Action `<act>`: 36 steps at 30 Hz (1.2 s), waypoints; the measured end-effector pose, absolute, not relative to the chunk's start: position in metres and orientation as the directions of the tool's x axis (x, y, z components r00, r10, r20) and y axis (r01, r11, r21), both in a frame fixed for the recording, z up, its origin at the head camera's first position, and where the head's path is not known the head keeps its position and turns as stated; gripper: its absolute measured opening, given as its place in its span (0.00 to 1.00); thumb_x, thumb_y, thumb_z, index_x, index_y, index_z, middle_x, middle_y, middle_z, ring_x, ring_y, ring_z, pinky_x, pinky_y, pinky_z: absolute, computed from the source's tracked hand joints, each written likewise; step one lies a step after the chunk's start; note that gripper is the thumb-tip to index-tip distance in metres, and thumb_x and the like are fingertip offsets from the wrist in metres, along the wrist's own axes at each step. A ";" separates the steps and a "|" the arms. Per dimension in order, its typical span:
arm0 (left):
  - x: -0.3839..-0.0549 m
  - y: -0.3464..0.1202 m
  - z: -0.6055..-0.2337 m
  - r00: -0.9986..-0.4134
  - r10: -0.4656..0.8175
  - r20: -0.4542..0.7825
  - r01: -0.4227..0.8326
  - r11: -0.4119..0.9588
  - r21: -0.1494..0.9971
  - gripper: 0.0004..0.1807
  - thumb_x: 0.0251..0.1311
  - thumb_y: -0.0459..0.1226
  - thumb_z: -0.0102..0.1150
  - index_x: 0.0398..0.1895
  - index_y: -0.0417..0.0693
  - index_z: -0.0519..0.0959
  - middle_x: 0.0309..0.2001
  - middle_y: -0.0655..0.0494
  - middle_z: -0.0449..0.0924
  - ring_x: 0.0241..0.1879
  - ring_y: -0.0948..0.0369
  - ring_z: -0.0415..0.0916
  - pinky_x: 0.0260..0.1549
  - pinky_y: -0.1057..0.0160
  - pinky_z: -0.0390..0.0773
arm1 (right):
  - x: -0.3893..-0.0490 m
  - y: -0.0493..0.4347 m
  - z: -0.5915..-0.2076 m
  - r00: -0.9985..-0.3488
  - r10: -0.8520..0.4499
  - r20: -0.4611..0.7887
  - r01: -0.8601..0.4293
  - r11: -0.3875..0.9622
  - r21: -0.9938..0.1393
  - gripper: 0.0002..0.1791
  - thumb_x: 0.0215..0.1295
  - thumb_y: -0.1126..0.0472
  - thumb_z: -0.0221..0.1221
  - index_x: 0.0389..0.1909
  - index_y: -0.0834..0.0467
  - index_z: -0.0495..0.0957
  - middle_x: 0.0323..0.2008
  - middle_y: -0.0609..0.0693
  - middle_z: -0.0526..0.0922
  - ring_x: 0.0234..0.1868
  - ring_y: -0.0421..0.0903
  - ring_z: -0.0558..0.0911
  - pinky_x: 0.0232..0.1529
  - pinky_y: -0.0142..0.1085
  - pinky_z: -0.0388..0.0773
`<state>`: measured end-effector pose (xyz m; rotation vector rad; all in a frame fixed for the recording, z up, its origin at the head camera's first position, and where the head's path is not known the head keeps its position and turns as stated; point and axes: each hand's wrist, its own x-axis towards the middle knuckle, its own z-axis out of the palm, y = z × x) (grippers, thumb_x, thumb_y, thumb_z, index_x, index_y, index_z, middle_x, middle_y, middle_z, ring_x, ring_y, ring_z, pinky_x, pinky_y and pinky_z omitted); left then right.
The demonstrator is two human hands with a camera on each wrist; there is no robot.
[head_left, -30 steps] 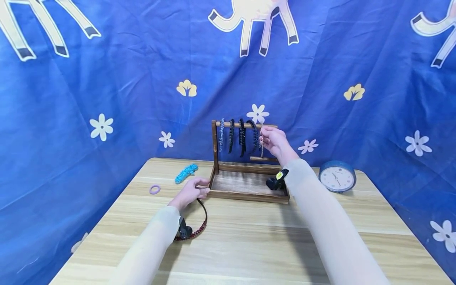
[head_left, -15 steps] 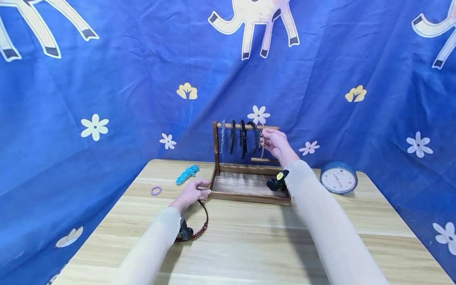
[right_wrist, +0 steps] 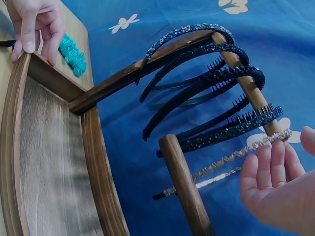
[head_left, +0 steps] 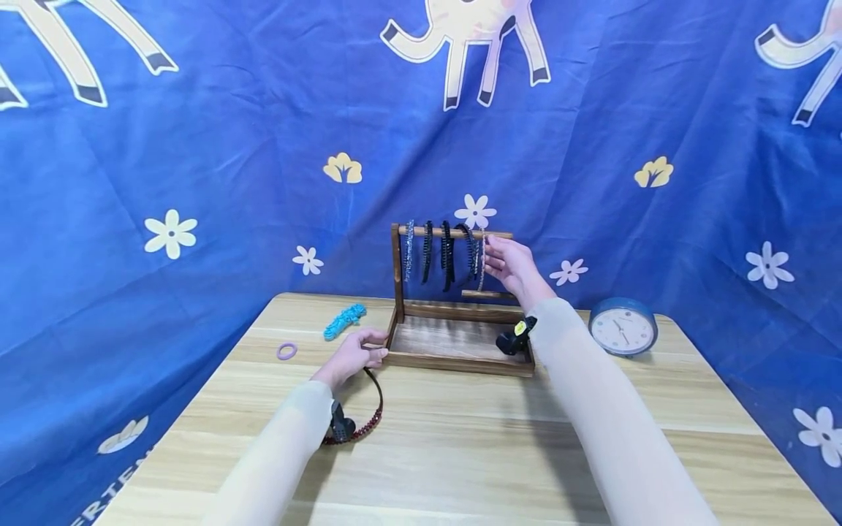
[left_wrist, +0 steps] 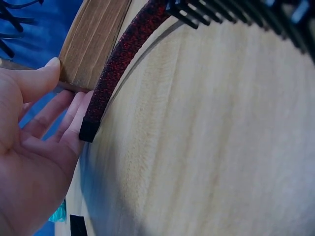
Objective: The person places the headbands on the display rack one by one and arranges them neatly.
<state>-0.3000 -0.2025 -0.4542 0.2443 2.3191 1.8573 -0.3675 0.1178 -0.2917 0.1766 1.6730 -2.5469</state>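
My left hand (head_left: 354,355) grips the front left corner of a wooden headband stand (head_left: 460,363), thumb on top and fingers beneath in the left wrist view. At the upper bar's right end hangs a silver beaded headband (right_wrist: 221,161). My right hand (head_left: 511,264) is beside it, fingertips right at the band and thumb apart in the right wrist view. Farther left on the same bar hang several dark headbands (right_wrist: 197,91) and a glittery blue-grey one (right_wrist: 192,30). A dark red beaded headband (left_wrist: 123,54) lies below my left hand, partly hidden by the wrist in the head view.
A lower wooden peg (right_wrist: 187,187) juts out beneath the bar. Left of the stand lie a turquoise bundle (head_left: 345,321) and a purple ring (head_left: 286,351). A blue round clock (head_left: 623,326) stands at the right back, before a blue printed curtain (head_left: 263,146).
My right hand has loosened its fingers from the silver headband and shifted slightly right; the band stays hanging on the bar. My left hand keeps its place at the stand's corner.
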 end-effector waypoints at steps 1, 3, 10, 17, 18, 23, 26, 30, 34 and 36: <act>-0.300 -0.203 -0.455 -0.974 0.226 -0.024 0.026 0.212 0.977 0.23 0.59 0.26 0.56 0.58 0.31 0.67 0.60 0.34 0.65 0.49 0.41 0.73 0.45 0.54 0.81 | -0.366 0.119 -0.292 -0.990 -0.002 -0.142 0.132 -0.388 -0.912 0.16 0.64 0.59 0.58 0.51 0.59 0.74 0.28 0.48 0.80 0.27 0.42 0.79 0.36 0.33 0.81; -0.300 -0.203 -0.456 -0.973 0.229 -0.024 0.025 0.207 0.978 0.23 0.59 0.26 0.56 0.58 0.30 0.66 0.60 0.34 0.64 0.50 0.41 0.72 0.45 0.54 0.80 | -0.363 0.123 -0.292 -0.991 0.006 -0.132 0.121 -0.365 -0.923 0.20 0.64 0.59 0.58 0.55 0.60 0.72 0.31 0.49 0.80 0.28 0.42 0.80 0.38 0.34 0.81; -0.301 -0.206 -0.455 -0.974 0.226 -0.031 0.025 0.237 0.971 0.23 0.59 0.27 0.56 0.58 0.30 0.67 0.58 0.33 0.66 0.46 0.41 0.75 0.43 0.55 0.81 | -0.346 0.139 -0.295 -0.998 0.008 -0.066 0.060 -0.323 -0.944 0.23 0.65 0.61 0.57 0.59 0.62 0.67 0.37 0.51 0.79 0.29 0.42 0.80 0.39 0.33 0.82; -0.298 -0.208 -0.450 -0.972 0.232 -0.044 0.028 0.299 0.954 0.25 0.59 0.28 0.57 0.60 0.32 0.66 0.57 0.33 0.68 0.42 0.45 0.77 0.43 0.57 0.82 | -0.322 0.152 -0.303 -0.999 -0.021 0.025 -0.017 -0.316 -0.949 0.12 0.66 0.62 0.55 0.49 0.60 0.70 0.32 0.49 0.79 0.27 0.42 0.79 0.30 0.30 0.81; -0.297 -0.209 -0.448 -0.970 0.241 -0.035 0.044 0.314 0.949 0.25 0.59 0.29 0.56 0.61 0.31 0.65 0.57 0.33 0.68 0.42 0.44 0.77 0.43 0.56 0.82 | -0.318 0.153 -0.304 -0.999 -0.034 0.037 -0.024 -0.319 -0.948 0.12 0.66 0.62 0.54 0.49 0.60 0.70 0.31 0.49 0.79 0.26 0.42 0.79 0.29 0.30 0.80; -0.292 -0.214 -0.440 -0.964 0.264 0.024 0.113 0.327 0.938 0.26 0.61 0.30 0.55 0.61 0.29 0.63 0.58 0.33 0.66 0.45 0.43 0.75 0.43 0.53 0.81 | -0.303 0.155 -0.312 -0.992 -0.089 0.092 -0.061 -0.305 -0.950 0.10 0.67 0.63 0.53 0.47 0.60 0.70 0.31 0.49 0.79 0.27 0.42 0.79 0.31 0.30 0.79; -0.281 -0.216 -0.426 -0.964 0.264 0.041 0.126 0.317 0.940 0.26 0.61 0.30 0.55 0.61 0.29 0.63 0.59 0.31 0.65 0.47 0.41 0.73 0.46 0.47 0.79 | -0.295 0.151 -0.319 -0.987 -0.115 0.114 -0.078 -0.278 -0.957 0.13 0.67 0.64 0.53 0.50 0.64 0.70 0.31 0.49 0.79 0.28 0.43 0.79 0.33 0.32 0.80; -0.271 -0.225 -0.421 -0.967 0.249 0.049 0.130 0.318 0.939 0.27 0.61 0.31 0.55 0.63 0.32 0.63 0.61 0.32 0.63 0.51 0.42 0.72 0.49 0.45 0.76 | -0.284 0.136 -0.333 -0.980 -0.149 0.135 -0.096 -0.239 -0.966 0.19 0.66 0.66 0.53 0.54 0.71 0.66 0.32 0.53 0.79 0.29 0.43 0.79 0.38 0.36 0.81; -0.266 -0.240 -0.429 -0.965 0.246 0.094 0.171 0.314 0.934 0.26 0.63 0.33 0.54 0.64 0.36 0.64 0.61 0.33 0.64 0.53 0.42 0.70 0.48 0.46 0.77 | -0.273 0.118 -0.354 -0.966 -0.214 0.146 -0.105 -0.191 -0.976 0.20 0.64 0.67 0.54 0.54 0.74 0.65 0.34 0.56 0.79 0.30 0.45 0.79 0.40 0.39 0.82; -0.260 -0.247 -0.429 -0.964 0.237 0.123 0.198 0.328 0.924 0.26 0.64 0.34 0.54 0.64 0.37 0.64 0.60 0.33 0.65 0.54 0.42 0.69 0.48 0.48 0.78 | -0.267 0.110 -0.365 -0.955 -0.256 0.149 -0.107 -0.170 -0.980 0.20 0.64 0.68 0.55 0.53 0.75 0.65 0.34 0.57 0.79 0.31 0.47 0.79 0.39 0.40 0.82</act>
